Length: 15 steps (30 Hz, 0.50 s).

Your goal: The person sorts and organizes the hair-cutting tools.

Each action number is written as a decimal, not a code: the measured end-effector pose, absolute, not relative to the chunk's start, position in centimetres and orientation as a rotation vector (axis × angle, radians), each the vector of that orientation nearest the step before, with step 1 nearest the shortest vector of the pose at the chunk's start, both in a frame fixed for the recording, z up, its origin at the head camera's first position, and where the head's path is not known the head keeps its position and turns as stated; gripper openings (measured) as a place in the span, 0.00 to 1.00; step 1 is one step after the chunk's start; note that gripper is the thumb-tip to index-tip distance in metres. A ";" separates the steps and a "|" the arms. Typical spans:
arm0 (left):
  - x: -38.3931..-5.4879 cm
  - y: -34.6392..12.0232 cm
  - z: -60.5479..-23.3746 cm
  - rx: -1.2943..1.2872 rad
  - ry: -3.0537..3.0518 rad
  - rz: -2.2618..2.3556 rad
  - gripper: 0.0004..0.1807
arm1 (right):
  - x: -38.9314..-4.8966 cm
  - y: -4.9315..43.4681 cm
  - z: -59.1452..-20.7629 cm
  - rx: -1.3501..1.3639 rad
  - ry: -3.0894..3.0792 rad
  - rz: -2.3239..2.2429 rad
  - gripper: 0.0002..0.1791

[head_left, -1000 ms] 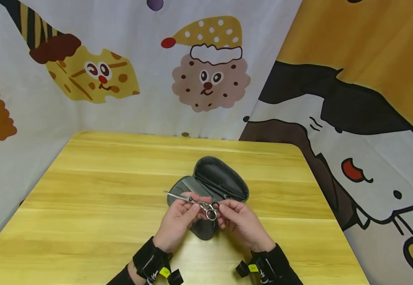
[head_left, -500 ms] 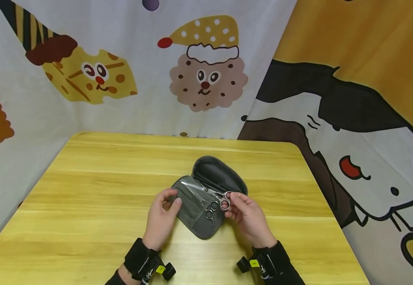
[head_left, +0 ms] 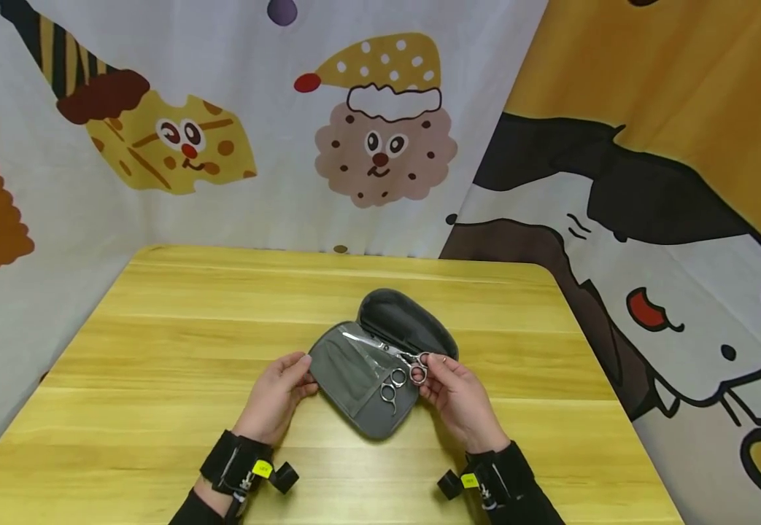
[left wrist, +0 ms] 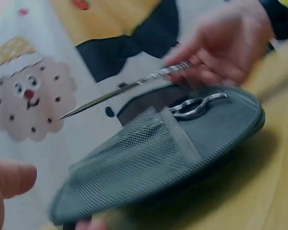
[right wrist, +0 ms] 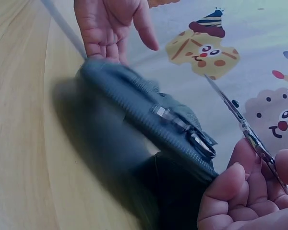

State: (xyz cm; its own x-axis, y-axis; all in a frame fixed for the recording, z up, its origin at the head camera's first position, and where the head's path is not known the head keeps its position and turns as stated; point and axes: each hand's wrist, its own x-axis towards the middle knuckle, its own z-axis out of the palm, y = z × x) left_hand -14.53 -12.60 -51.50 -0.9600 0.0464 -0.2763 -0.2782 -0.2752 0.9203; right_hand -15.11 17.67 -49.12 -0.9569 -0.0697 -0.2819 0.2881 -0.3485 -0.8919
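Observation:
A zippered scissors case (head_left: 380, 426) lies spread on the table, its grey mesh-pocket flap (head_left: 347, 372) facing up. One pair of scissors (head_left: 389, 385) sits in the pocket, with its finger rings sticking out. Over the case, my right hand (head_left: 455, 397) pinches a second pair of scissors (head_left: 389, 349) by the handles, blades pointing up and left. In the left wrist view these scissors (left wrist: 110, 95) are raised above the flap. My left hand (head_left: 275, 390) is at the flap's left edge, fingertips (left wrist: 92, 224) beneath it and thumb (left wrist: 17, 179) held apart from it. The flap's edge looks lifted in the right wrist view.
The case's black hollow half (head_left: 409, 321) stands at the back, behind the flap. Both lie near the middle of the wooden table (head_left: 176, 350). A cartoon-printed curtain (head_left: 275, 204) hangs behind the table and on both sides.
The left hand has let go of the scissors and moved left to the flap's edge. The right hand keeps hold of them by the handles. The flap has shifted slightly left.

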 end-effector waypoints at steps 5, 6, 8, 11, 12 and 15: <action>-14.8 -12.7 -52.4 -0.142 1.515 2.303 0.13 | -15.2 17.7 -49.4 0.259 1.656 -2.374 0.08; -14.7 -12.7 -52.5 -0.110 1.506 2.274 0.13 | -15.2 17.7 -49.4 0.259 1.659 -2.370 0.08; -14.7 -12.5 -52.8 -0.054 1.474 2.234 0.13 | -15.2 17.7 -49.4 0.266 1.667 -2.363 0.08; -14.6 -12.3 -53.1 0.001 1.428 2.207 0.16 | -15.2 17.7 -49.5 0.281 1.690 -2.349 0.08; -14.6 -12.2 -53.2 0.012 1.413 2.202 0.17 | -15.2 17.7 -49.5 0.285 1.700 -2.346 0.08; -14.6 -12.0 -53.3 0.024 1.392 2.205 0.18 | -15.2 17.7 -49.5 0.289 1.728 -2.337 0.08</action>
